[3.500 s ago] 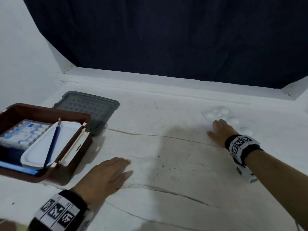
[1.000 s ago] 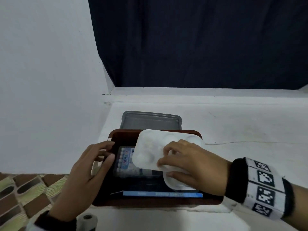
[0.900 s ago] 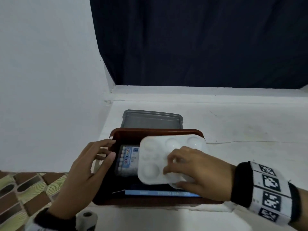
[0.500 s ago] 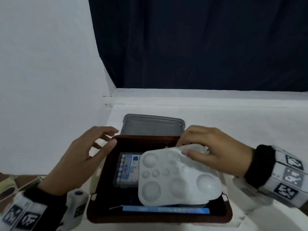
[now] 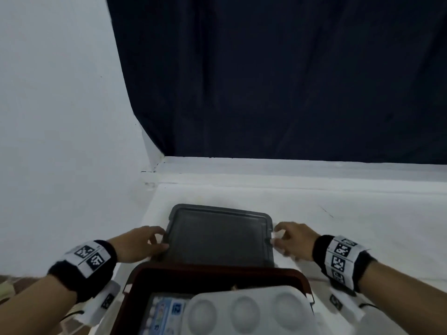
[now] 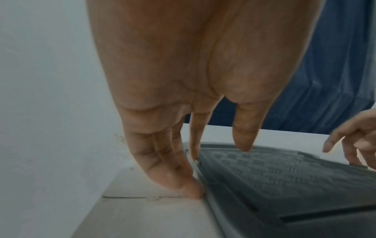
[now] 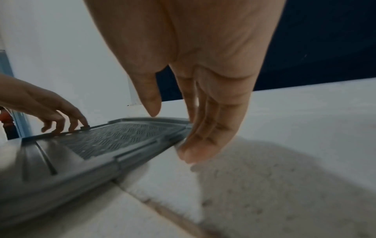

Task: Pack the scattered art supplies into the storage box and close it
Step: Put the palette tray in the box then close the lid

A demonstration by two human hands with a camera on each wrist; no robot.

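**Grey lid flanked by both hands behind the packed box**

Grey plastic, the lid [image 5: 219, 235] lies flat on the white table [image 5: 350, 213], just behind the open brown storage box [image 5: 212, 274]. It is not yet on the box. The left hand [image 5: 136, 244] sits at the lid's left edge; in the left wrist view its fingertips [image 6: 191, 190] reach down and touch that edge where it meets the table, with the thumb hanging over the textured top. The right hand [image 5: 294, 239] is at the lid's right edge; in the right wrist view its fingers [image 7: 203, 141] extend downward against the lid's corner, thumb apart above the rim. Neither hand has closed around the lid: the fingers stay fairly straight and only touch its sides.

Inside the box, a white paint palette [image 5: 244, 310] with round wells rests over the right part, and a paint set [image 5: 162, 315] with a blue label lies beside it on the left. A dark blue curtain [image 5: 278, 76] hangs behind the table, next to a white wall [image 5: 55, 117].
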